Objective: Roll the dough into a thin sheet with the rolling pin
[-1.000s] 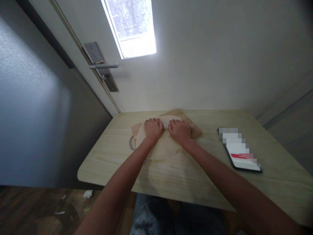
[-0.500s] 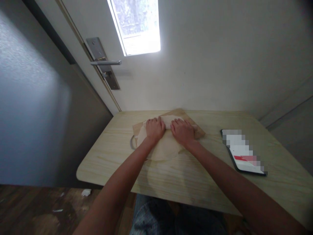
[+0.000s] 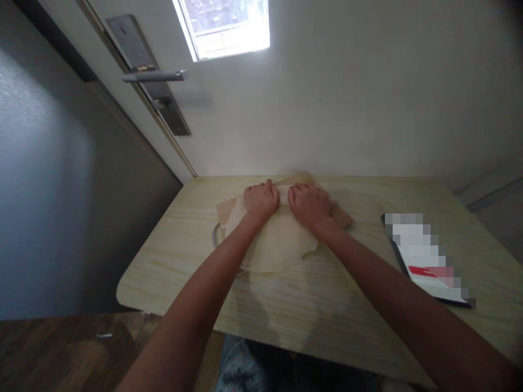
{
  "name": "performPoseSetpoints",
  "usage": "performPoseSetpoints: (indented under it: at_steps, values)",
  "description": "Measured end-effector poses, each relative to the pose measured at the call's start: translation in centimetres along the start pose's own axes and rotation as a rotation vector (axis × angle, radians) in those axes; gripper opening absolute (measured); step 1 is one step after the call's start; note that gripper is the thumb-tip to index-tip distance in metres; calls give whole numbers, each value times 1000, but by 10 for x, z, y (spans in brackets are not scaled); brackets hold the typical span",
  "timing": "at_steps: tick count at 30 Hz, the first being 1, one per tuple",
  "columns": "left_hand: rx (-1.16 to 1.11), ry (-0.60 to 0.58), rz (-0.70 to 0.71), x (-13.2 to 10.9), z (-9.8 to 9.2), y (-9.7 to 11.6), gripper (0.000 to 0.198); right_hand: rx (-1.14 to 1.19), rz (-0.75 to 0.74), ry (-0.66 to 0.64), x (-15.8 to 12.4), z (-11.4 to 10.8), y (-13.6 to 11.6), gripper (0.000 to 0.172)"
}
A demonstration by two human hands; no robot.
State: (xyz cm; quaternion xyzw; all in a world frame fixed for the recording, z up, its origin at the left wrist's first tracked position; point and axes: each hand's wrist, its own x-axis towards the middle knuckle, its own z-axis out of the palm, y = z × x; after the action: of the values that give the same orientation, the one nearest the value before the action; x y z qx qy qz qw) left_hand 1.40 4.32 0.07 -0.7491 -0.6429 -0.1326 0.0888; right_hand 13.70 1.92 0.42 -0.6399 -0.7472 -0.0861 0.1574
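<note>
While left hand and right hand curl over pale sheet (grip: can't tell) | far end looks rolled | near end left flat

Head view: faces forward and down at close range, from above the near-edge side of the wood-grain tabletop.

The left hand and right hand hide part of the sheet. The phone is partly blurred. The window is cut off on top.
</note>
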Motion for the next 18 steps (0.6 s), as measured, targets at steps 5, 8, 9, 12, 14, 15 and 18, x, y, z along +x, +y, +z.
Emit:
performPoseSetpoints:
  at_steps: [5, 8, 9, 12, 14, 15, 18]
  values:
    - [-3, -57, -72, 13, 1, 1, 41, -2, 45, -22, 13, 3, 2, 44]
    - [-9, -78, -95, 21, 1, 3, 41, -4, 51, -15, 20, 5, 3, 43]
    - [-13, -80, -97, 24, 1, 3, 42, -3, 47, -15, 22, 6, 4, 43]
    - [-27, -80, -114, 30, 3, 3, 43, 1, 41, -19, 27, 9, 5, 40]
    - [-35, -86, -137, 35, 6, 3, 44, 7, 45, -16, 30, 10, 5, 40]
    - [-39, -89, -149, 38, 7, 2, 44, 10, 48, -11, 31, 11, 5, 40]
    - [-59, -93, -172, 44, 11, 2, 43, 17, 57, -2, 36, 13, 5, 41]
